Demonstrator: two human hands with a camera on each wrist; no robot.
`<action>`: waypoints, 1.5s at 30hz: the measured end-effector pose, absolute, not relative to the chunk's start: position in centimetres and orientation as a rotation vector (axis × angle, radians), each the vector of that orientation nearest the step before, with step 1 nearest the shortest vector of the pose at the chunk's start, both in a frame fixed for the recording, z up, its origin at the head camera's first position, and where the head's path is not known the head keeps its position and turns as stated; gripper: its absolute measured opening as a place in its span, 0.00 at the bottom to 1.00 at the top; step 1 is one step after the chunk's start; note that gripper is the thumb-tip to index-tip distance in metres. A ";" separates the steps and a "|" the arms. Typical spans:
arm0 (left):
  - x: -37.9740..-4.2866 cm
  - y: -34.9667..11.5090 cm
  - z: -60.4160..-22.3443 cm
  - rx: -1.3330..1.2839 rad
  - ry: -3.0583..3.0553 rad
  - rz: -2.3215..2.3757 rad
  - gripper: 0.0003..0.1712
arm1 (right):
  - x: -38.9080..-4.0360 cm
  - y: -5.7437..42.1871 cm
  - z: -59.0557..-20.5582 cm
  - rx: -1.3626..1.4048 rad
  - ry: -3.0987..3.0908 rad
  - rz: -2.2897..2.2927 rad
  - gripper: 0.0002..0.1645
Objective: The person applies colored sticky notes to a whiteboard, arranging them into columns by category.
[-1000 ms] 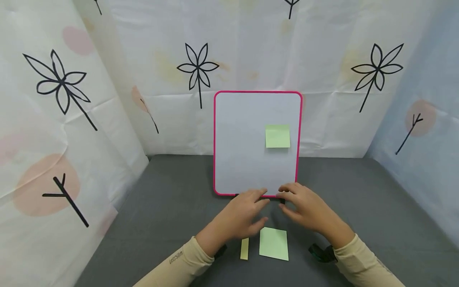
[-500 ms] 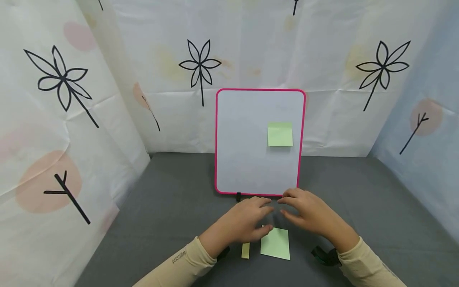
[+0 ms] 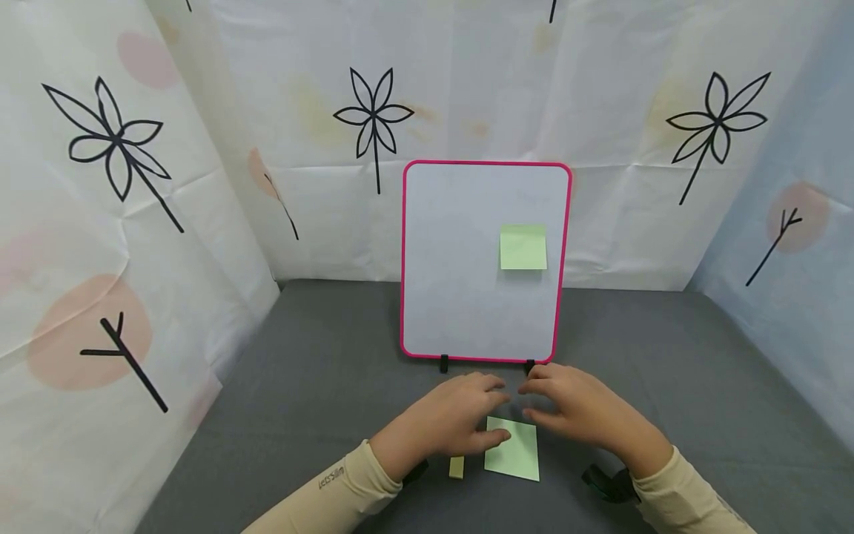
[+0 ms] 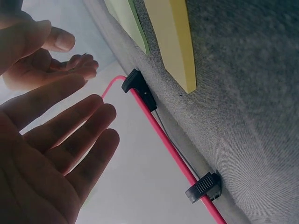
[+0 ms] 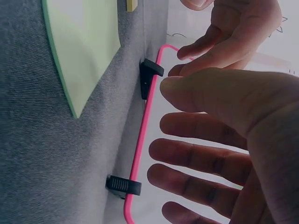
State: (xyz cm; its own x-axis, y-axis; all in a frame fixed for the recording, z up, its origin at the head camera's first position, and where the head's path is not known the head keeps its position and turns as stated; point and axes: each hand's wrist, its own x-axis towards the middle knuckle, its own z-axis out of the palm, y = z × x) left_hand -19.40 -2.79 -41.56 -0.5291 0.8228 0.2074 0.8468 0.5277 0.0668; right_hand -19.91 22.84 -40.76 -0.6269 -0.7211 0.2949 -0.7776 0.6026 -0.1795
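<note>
Both hands hover in front of a pink-framed whiteboard (image 3: 467, 297) and hold nothing. My left hand (image 3: 447, 415) has its fingers spread loosely, its thumb over a green sticky note pad (image 3: 517, 456) on the table in the head view. To the right, my right hand (image 3: 583, 411) is held with relaxed fingers near the board's lower right corner. A yellow pad of narrow sticky notes (image 3: 457, 467) lies left of the green pad, partly hidden by the left hand. One green sticky note (image 3: 523, 247) is stuck on the board's right half.
The whiteboard stands upright on black stand feet (image 5: 124, 185) that hook over its lower frame. A grey cloth (image 3: 320, 371) covers the table. White fabric walls (image 3: 467, 89) with drawn flowers enclose the back and sides.
Both hands have drawn back from the board's lower edge toward the person, and the black feet now show more. The view has tilted slightly. The pads and the stuck note stay in place.
</note>
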 end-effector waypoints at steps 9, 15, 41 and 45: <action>-19.2 -2.5 -41.5 -1.471 -2.701 -0.186 0.27 | -19.1 23.1 -41.2 1.262 -2.725 0.453 0.14; -18.8 -2.4 -41.6 -1.490 -2.714 -0.157 0.28 | -18.8 22.8 -41.0 1.274 -2.849 0.462 0.17; -18.2 -1.9 -42.6 -1.519 -2.750 -0.154 0.23 | -18.1 22.2 -41.0 1.235 -3.065 0.573 0.23; -18.3 -1.9 -42.7 -1.519 -2.750 -0.123 0.22 | -18.1 22.1 -41.1 1.224 -3.067 0.556 0.25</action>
